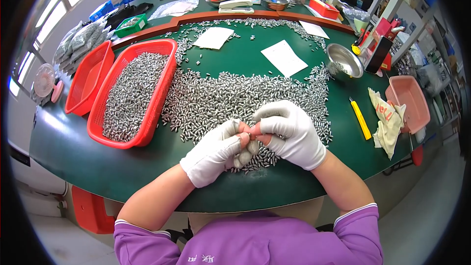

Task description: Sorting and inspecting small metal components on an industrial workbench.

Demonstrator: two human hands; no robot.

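My left hand (pixel 218 149) and my right hand (pixel 290 130) meet above the near part of a wide heap of small silver metal parts (pixel 221 95). Both wear white gloves with some fingertips bare. Thumbs and forefingers are pinched together, tip against tip, around a small metal part that is mostly hidden; only a dark glint shows between them. The left hand's lower gloved fingers curl inward over the heap. To the left, a red plastic basket (pixel 169 86) holds many more of these silver parts.
An empty-looking red tray (pixel 87 81) stands beyond the basket. Paper sheets (pixel 284 59) lie among the parts. On the right are a steel bowl (pixel 344 61), a yellow cutter (pixel 360 120), a cloth (pixel 385 122) and a pink basket (pixel 411 103). A wooden ledge (pixel 196 18) borders the far side.
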